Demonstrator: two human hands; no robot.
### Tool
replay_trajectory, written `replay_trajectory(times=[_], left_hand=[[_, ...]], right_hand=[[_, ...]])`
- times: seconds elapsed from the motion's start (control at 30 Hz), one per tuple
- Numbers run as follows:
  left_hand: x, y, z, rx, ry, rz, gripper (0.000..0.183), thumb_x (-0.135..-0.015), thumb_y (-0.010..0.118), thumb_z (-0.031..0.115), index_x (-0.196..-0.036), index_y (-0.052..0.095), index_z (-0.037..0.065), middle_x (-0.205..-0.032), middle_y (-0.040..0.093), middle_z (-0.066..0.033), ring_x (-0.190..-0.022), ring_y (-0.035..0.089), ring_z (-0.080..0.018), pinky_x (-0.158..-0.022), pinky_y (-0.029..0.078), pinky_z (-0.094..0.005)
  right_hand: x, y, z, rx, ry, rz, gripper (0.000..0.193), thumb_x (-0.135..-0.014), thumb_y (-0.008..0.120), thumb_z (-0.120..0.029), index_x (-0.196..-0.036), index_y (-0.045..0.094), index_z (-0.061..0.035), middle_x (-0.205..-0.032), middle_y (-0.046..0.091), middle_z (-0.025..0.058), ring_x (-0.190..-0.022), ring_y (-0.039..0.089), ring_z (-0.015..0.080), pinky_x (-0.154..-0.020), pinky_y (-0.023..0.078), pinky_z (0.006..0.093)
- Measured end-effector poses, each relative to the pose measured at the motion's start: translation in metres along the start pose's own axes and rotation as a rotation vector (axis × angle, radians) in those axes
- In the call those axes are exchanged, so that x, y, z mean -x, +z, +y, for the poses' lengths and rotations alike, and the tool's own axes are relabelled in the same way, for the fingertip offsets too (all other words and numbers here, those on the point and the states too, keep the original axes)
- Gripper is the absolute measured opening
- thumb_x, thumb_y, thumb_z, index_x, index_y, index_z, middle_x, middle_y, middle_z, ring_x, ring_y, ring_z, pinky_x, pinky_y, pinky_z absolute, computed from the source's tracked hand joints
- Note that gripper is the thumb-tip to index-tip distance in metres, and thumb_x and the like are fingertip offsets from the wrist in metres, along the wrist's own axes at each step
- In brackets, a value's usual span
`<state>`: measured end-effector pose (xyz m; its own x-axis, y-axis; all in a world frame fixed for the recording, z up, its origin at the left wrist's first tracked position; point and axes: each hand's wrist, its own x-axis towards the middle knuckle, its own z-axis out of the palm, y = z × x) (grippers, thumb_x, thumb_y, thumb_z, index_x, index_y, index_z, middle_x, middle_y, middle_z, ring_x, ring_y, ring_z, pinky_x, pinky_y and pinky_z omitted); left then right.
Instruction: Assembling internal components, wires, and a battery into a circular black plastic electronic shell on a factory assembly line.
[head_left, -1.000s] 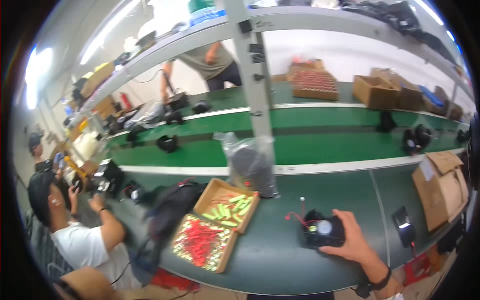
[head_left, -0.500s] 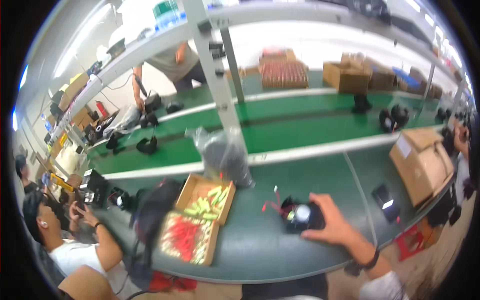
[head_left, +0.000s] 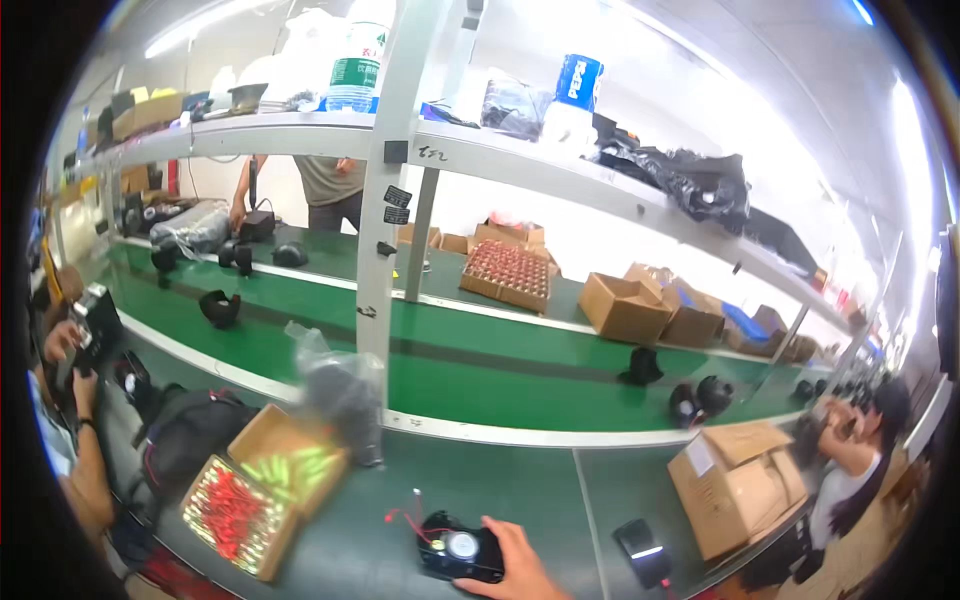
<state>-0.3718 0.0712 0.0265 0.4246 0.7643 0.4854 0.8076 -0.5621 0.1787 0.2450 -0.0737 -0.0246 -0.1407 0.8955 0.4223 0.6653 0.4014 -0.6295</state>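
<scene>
My right hand (head_left: 522, 567) grips the right side of a black plastic housing (head_left: 434, 562) on the dark green bench at the lower middle. A round silver-white disc is set in the housing, and thin red wires (head_left: 405, 517) with a small white connector stick up from its left side. My thumb and fingers close around its edge. My left hand is out of the picture. Left of the housing are a shallow cardboard box of red and pale small parts (head_left: 232, 515) and a box of yellow-green cylinders (head_left: 290, 474), somewhat blurred.
A filled clear plastic bag (head_left: 345, 405) leans by the shelf post (head_left: 378, 270). To the right lie a dark phone-like device (head_left: 641, 552) and a cardboard carton (head_left: 735, 490). Beyond runs a green conveyor belt (head_left: 500, 385) with black parts. Other people work at left, right and far side.
The view has tilted up and swung right, so the bench things appear lower and farther left. My right hand keeps its grip on the housing.
</scene>
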Motion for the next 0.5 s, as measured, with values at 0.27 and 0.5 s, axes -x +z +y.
replay_trajectory(times=[0.27,0.5], left_hand=[[0.005,-0.001,-0.039,-0.134,-0.07,-0.136,0.035,-0.102,0.065,0.031,-0.128,0.062,0.008,-0.125,0.067,-0.0149,-0.107,0.069,-0.0207,-0.087,0.056,-0.0316],[-0.036,-0.002,-0.083,-0.224,-0.007,-0.295,0.031,-0.103,0.063,0.031,-0.125,0.064,0.009,-0.122,0.068,-0.0138,-0.106,0.069,-0.0201,-0.086,0.056,-0.0315]], right_hand=[[-0.003,-0.017,0.03,-0.149,0.093,-0.14,0.099,-0.07,0.096,-0.044,-0.144,0.048,0.0031,-0.135,0.052,0.0247,-0.13,0.053,0.0388,-0.115,0.042,0.0459],[-0.018,-0.008,0.0,-0.108,0.057,-0.19,0.104,-0.08,0.089,-0.047,-0.155,0.038,0.0027,-0.148,0.046,0.0273,-0.138,0.047,0.0429,-0.117,0.04,0.0497]])
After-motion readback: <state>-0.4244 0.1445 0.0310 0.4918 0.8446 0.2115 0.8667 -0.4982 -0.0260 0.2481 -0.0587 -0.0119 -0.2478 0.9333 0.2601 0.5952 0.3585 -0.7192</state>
